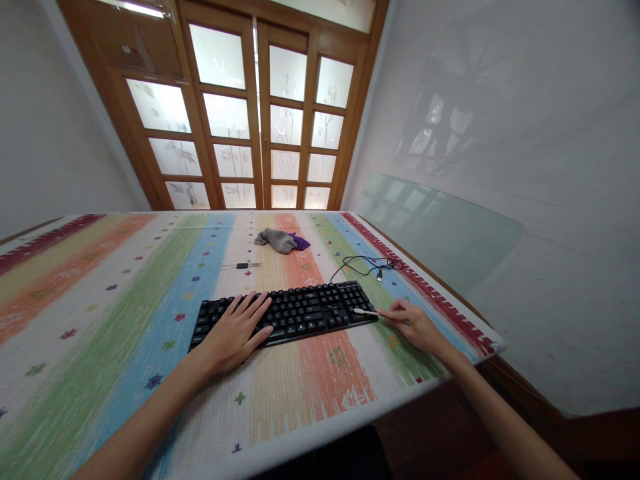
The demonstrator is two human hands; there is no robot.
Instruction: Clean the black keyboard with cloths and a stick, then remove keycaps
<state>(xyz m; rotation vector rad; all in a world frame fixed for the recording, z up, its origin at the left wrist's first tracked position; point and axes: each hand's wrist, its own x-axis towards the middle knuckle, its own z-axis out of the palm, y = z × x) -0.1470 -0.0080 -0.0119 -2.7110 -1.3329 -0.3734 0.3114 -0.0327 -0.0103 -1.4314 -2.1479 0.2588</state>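
Observation:
A black full-size keyboard lies at a slight tilt on the striped tablecloth. My left hand rests flat over its left part, fingers spread across the keys and hiding some of them. Between the closed fingers of my right hand is a thin cotton swab. Its pale, thicker end points left and reaches over the number keys at the keyboard's right end. From the keyboard's back edge runs a black cable, loosely coiled, with a USB plug lying on the cloth.
Behind the keyboard lie a crumpled grey and purple cloth and a small black piece with thin pale ends. The colourful tablecloth covers the table. A white wall stands close at the right; wooden glazed doors are beyond.

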